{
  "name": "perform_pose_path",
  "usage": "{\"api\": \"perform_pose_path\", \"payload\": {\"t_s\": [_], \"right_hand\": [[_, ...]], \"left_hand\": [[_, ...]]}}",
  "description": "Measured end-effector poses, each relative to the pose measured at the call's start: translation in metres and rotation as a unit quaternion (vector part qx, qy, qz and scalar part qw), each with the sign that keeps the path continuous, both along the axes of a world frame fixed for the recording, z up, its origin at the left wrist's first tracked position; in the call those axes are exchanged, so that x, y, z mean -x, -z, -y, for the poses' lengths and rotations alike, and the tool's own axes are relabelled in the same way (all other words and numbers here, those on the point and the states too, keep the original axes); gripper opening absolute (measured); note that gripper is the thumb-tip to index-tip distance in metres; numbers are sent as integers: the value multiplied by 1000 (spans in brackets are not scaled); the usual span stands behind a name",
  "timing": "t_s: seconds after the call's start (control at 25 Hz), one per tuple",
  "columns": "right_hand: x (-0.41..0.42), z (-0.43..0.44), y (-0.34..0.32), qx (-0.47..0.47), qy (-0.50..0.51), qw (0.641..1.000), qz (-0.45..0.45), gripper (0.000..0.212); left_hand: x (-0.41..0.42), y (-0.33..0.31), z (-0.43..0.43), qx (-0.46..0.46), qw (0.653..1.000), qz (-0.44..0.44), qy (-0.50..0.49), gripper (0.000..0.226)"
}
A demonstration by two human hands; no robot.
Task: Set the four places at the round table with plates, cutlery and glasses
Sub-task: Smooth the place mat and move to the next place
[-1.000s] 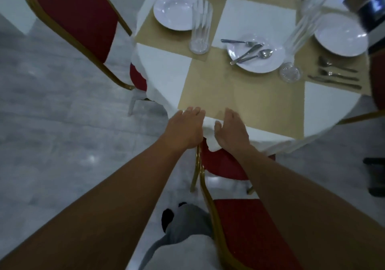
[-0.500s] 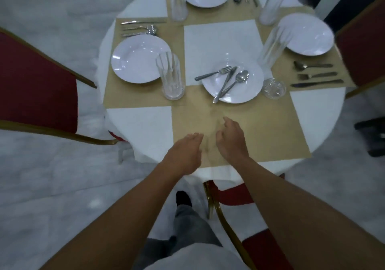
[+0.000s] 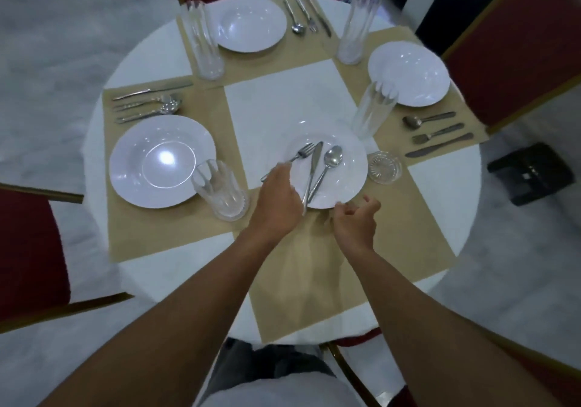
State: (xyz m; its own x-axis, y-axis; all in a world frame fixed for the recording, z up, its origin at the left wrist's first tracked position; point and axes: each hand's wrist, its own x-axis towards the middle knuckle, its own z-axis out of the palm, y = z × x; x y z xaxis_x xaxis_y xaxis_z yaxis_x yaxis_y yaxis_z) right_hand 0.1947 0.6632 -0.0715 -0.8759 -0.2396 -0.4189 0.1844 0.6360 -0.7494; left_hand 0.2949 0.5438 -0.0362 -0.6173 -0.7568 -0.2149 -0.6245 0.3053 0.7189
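The left hand point(image 3: 278, 199) lies over the near-left rim of the plate point(image 3: 342, 183), with its fingers bent down at the handle of the fork point(image 3: 300, 155). I cannot tell whether they pinch that handle, grip the rim, or only rest there. Just right of its knuckles the knife point(image 3: 313, 168) runs from the plate's middle out over the near rim, and the spoon point(image 3: 328, 163) lies beside it, farther right (all three on the plate, handles toward the person).

The right hand point(image 3: 355, 223) sits just beside the left, at the plate's near-right rim. Its fingers are loosely curled and the thumb is out, and it holds nothing. Beyond its thumb, just off the plate, sits a low round glass point(image 3: 384, 168), with a tall glass point(image 3: 374, 109) farther on. Left of the left hand stands another glass point(image 3: 220, 191), on the beige cloth point(image 3: 408, 234) of the round table point(image 3: 446, 205).
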Motion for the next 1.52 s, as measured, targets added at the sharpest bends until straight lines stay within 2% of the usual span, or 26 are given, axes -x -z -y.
{"api": "perform_pose_path", "payload": {"t_s": [0.12, 0.32, 0.44, 0.6, 0.76, 0.84, 0.96, 1.2, 1.52], "right_hand": [[22, 11, 5, -2, 22, 999, 26, 67], [34, 12, 17, 14, 30, 999, 25, 49], [38, 10, 18, 44, 32, 998, 37, 49], [48, 1, 16, 37, 2, 999, 39, 49], [62, -25, 17, 38, -49, 998, 25, 50], [68, -40, 15, 43, -70, 996, 25, 52], [76, -63, 13, 37, -98, 994, 13, 50], [90, -108, 13, 27, -120, 992, 22, 52], [84, -135, 16, 13, -123, 992, 15, 51]], "left_hand": [[36, 9, 31, -10, 997, 39, -69, 55], [66, 21, 64, -24, 990, 112, -86, 60], [70, 17, 70, -78, 985, 115, -107, 58], [61, 16, 62, -88, 977, 145, -126, 61], [40, 16, 36, -72, 971, 176, -143, 44], [26, 18, 19, -62, 974, 168, -139, 35], [9, 22, -6, -65, 980, 133, -131, 32], [-11, 25, -57, -165, 967, 96, -171, 34], [-20, 38, -95, -155, 966, 102, -182, 28]]}}
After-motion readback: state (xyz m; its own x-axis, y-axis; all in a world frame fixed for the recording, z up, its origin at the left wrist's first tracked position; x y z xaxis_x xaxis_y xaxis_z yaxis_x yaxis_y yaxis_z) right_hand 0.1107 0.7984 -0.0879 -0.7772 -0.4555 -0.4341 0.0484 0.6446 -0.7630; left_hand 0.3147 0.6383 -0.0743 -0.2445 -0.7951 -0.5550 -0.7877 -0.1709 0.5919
